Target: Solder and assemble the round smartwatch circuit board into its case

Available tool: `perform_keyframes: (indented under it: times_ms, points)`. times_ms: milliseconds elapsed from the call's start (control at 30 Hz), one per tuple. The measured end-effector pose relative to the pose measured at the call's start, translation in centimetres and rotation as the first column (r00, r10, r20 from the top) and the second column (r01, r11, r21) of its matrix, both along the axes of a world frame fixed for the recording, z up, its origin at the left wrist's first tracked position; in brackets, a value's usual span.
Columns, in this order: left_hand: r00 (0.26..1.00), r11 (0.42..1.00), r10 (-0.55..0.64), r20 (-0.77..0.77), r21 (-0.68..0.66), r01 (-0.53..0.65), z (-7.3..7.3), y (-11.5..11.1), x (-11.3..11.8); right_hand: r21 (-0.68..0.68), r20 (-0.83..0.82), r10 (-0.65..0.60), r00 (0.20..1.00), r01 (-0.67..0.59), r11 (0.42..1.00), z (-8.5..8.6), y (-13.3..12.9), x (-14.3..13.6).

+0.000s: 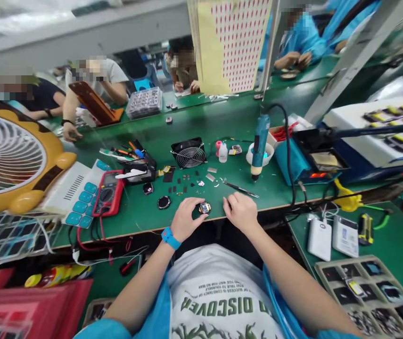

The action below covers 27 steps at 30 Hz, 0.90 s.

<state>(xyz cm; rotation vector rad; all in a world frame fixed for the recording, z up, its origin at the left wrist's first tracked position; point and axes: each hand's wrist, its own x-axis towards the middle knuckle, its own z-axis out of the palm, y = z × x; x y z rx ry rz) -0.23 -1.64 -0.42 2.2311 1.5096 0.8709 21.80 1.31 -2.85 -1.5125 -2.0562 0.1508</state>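
Observation:
My left hand (188,217), with a blue wristband, grips a small round watch-like part (204,207) between thumb and fingers at the front edge of the green table. Its inner components face up. To the right, my right hand (241,210) is closed, its fingers curled on the mat; whether they hold anything is hidden. Just beyond it lie dark tweezers (241,189). A round black watch case (164,202) rests left of my left hand, and small metal plates and dark bits are scattered behind.
A blue electric screwdriver (260,143) hangs upright over a white bowl (267,159). A small black fan (188,153) stands at the back. On the left are a red multimeter (108,194) and a yellow fan (10,155). Several people sit across the bench.

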Motion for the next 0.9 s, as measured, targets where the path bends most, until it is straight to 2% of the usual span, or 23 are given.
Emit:
perform_keyframes:
  times_ms: [133,233,300,367,467,533,667,733,800,833,900]
  points:
    - [0.999,0.999,0.027,0.039,-0.019,-0.026,0.2,-0.5,0.8,-0.145,-0.187,0.039,0.982,-0.067,0.987,0.3,0.4,0.8]
    - [0.996,1.000,-0.013,0.089,0.007,0.013,0.9,-1.6,1.9,-0.274,-0.373,0.115,0.921,-0.228,0.934,1.5,0.2,1.9]
    - [0.989,0.995,-0.080,0.121,0.064,0.073,1.5,-2.4,2.6,-0.344,-0.491,0.178,0.853,-0.378,0.860,2.5,-0.3,2.6]
    - [0.982,0.987,-0.141,0.127,0.098,0.129,2.0,-3.0,3.0,-0.404,-0.612,0.189,0.768,-0.509,0.760,3.5,-0.9,3.1]
    - [0.972,0.974,-0.212,0.105,0.102,0.201,2.3,-3.5,3.1,-0.485,-0.798,0.006,0.602,-0.649,0.586,4.5,-1.9,3.0]
    - [0.961,0.964,-0.254,0.110,0.111,0.242,2.2,-3.4,2.9,-0.525,-0.836,-0.158,0.526,-0.683,0.508,4.8,-2.4,2.5]
    - [0.929,0.947,-0.318,0.189,0.102,0.303,2.1,-3.2,2.6,-0.596,-0.803,-0.326,0.499,-0.645,0.479,4.9,-3.3,1.1]
    - [0.910,0.956,-0.280,0.305,0.000,0.294,2.2,-3.2,2.6,-0.604,-0.797,-0.360,0.485,-0.621,0.500,4.9,-3.6,0.6]
    - [0.857,0.937,-0.119,0.502,-0.229,0.264,2.3,-3.2,2.8,-0.600,-0.799,-0.366,0.477,-0.589,0.542,5.0,-3.9,0.3]
    - [0.812,0.890,0.007,0.584,-0.374,0.261,2.4,-3.2,3.0,-0.597,-0.800,-0.361,0.480,-0.570,0.564,5.0,-4.1,0.2]
    - [0.718,0.741,0.240,0.653,-0.602,0.299,2.7,-2.9,3.5,-0.597,-0.793,-0.341,0.505,-0.534,0.598,5.1,-4.3,0.1]
